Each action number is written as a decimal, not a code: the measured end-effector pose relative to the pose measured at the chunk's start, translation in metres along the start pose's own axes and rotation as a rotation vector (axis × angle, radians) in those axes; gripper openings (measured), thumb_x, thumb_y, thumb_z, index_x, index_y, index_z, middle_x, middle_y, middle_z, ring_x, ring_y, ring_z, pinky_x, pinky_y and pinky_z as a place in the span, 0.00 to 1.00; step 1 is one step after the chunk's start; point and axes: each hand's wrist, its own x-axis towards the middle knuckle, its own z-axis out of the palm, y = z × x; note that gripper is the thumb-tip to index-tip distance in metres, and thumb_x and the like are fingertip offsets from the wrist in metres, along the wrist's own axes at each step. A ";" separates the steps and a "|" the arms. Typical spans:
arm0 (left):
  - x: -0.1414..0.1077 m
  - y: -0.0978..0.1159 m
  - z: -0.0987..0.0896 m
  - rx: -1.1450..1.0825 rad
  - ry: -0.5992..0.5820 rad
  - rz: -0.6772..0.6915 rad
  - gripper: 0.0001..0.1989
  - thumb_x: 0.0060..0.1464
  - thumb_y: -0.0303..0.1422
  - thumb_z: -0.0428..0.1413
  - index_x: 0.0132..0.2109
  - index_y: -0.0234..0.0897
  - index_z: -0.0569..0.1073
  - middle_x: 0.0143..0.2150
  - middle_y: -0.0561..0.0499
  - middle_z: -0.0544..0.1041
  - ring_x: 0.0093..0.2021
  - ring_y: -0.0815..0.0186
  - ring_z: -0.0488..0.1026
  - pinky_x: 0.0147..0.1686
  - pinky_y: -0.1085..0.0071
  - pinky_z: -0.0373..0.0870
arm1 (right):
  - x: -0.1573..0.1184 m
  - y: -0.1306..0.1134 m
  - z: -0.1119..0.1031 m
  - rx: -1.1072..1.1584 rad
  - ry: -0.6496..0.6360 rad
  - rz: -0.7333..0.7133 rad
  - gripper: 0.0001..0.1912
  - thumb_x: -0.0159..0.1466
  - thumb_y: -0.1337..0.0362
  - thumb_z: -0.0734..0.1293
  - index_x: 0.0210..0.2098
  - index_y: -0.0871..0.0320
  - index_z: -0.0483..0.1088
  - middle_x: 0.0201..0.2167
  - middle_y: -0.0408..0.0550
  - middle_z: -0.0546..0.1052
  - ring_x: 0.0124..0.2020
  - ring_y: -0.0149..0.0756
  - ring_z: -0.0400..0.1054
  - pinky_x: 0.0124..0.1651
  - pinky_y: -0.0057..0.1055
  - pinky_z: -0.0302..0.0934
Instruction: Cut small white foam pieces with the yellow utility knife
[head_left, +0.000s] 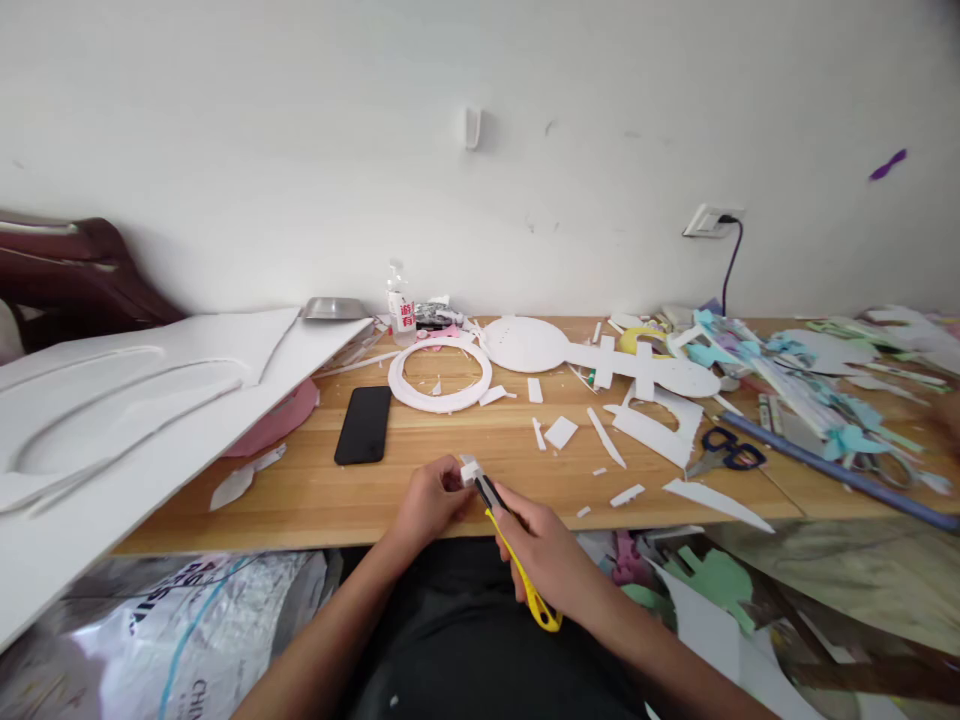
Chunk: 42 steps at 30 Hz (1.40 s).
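Observation:
My right hand (536, 545) is wrapped round a yellow and black utility knife (517, 560), its blade end pointing up and to the left. In my left hand (431, 497) a small white foam piece (469, 473) is pinched between the fingertips. The knife's tip meets this piece just above the table's front edge; whether the blade has cut into it I cannot tell. Beyond my hands lie a white foam ring (400, 386) and a white oval foam board (525, 345), with a long cross-barred foam strip (622, 367) to its right.
A black phone (363, 425) lies left of the ring. Dark-handled scissors (726, 450), a blue tube (840, 472) and foam scraps (561, 432) lie to the right. A bottle (401, 305) stands by the wall. Large white foam sheets (150, 420) cover the left side.

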 end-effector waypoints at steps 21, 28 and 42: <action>0.002 -0.001 0.001 -0.091 -0.022 -0.033 0.07 0.42 0.31 0.58 0.29 0.37 0.67 0.22 0.57 0.70 0.20 0.70 0.68 0.21 0.73 0.65 | -0.007 -0.001 0.004 -0.025 0.025 0.030 0.27 0.68 0.52 0.53 0.65 0.50 0.55 0.23 0.36 0.66 0.12 0.26 0.64 0.14 0.22 0.56; 0.002 -0.002 0.001 -0.039 -0.005 -0.033 0.07 0.43 0.32 0.58 0.29 0.37 0.67 0.21 0.58 0.69 0.19 0.70 0.68 0.20 0.74 0.64 | -0.016 -0.002 0.005 -0.013 0.019 0.062 0.28 0.68 0.52 0.54 0.65 0.51 0.56 0.23 0.35 0.65 0.12 0.26 0.63 0.14 0.22 0.56; 0.003 0.001 0.002 -0.081 -0.004 -0.055 0.08 0.41 0.32 0.60 0.29 0.35 0.68 0.20 0.57 0.70 0.19 0.70 0.68 0.21 0.75 0.64 | -0.007 0.003 0.007 -0.007 0.019 0.026 0.25 0.68 0.52 0.54 0.63 0.47 0.58 0.22 0.35 0.66 0.11 0.26 0.63 0.13 0.22 0.56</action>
